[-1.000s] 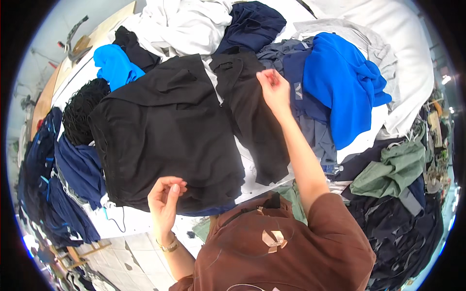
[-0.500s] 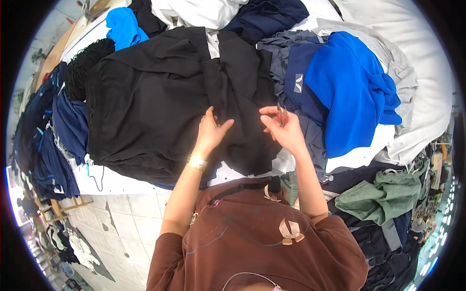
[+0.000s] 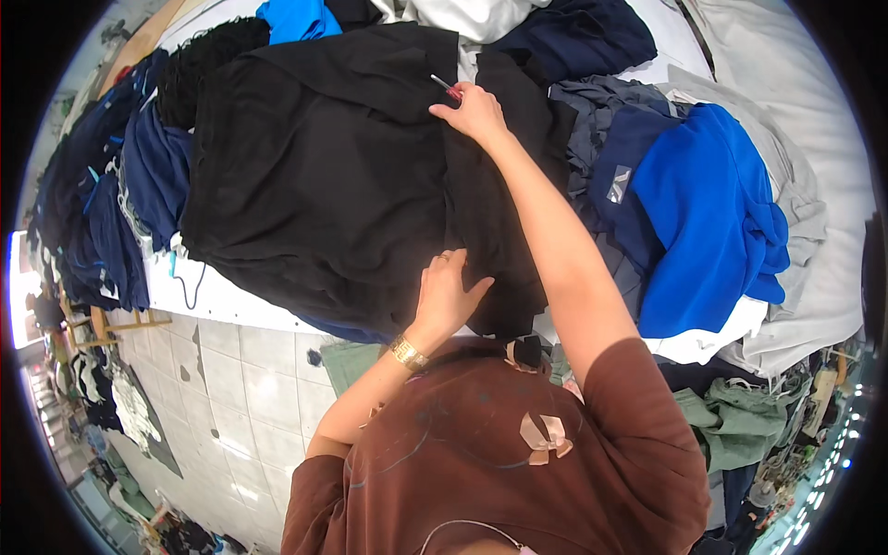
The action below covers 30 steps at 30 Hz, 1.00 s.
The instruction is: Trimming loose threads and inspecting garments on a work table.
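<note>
A large black garment (image 3: 324, 166) lies spread on the white table in front of me. Near its lower right part, my left hand (image 3: 447, 296) rests on the cloth, fingers stretched forward and thumb spread apart. My right hand (image 3: 476, 113) reaches over the far part of the garment, beside a long seam or fold. It is closed around small thread snips (image 3: 452, 92) with a red handle, whose metal tip points to the far left. The inner side of the grip is hidden by the hand.
To the right lie a bright blue garment (image 3: 708, 222) and crumpled grey-blue cloth (image 3: 606, 116). Navy garments (image 3: 88, 213) hang at the left edge. White fabric (image 3: 472, 17) and a dark navy piece (image 3: 578, 37) lie at the back. Green cloth (image 3: 745, 416) sits at the lower right.
My right hand has moved far forward and left with the snips. My left hand has come closer to my body on the black garment. The whole view has shifted somewhat.
</note>
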Each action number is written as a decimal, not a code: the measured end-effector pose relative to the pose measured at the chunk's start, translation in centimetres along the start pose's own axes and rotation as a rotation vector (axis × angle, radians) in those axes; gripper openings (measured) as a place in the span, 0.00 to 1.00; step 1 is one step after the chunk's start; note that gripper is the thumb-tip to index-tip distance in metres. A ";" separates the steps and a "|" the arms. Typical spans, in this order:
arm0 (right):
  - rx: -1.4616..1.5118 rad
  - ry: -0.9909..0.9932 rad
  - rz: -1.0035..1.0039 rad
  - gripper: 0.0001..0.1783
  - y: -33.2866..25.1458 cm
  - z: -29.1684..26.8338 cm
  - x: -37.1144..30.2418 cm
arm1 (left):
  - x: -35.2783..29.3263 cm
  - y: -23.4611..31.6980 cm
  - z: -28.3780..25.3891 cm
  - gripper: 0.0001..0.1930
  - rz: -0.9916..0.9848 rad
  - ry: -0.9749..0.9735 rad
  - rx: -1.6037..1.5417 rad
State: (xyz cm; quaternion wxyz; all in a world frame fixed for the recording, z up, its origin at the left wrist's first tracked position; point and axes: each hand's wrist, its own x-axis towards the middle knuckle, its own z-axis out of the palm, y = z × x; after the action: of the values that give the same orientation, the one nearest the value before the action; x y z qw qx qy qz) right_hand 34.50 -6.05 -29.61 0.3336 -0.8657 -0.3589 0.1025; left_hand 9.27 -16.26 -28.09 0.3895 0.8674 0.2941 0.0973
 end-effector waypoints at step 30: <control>0.634 -0.088 0.054 0.21 -0.4 -9.6 -5.7 | 4.0 -0.1 -2.7 0.32 0.105 0.299 0.066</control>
State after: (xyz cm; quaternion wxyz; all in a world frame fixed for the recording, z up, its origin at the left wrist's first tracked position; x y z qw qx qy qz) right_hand 34.16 -14.59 -22.39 0.5680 -0.7226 -0.3001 0.2553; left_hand 11.40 -12.19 -26.60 0.3071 0.8697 0.3061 0.2357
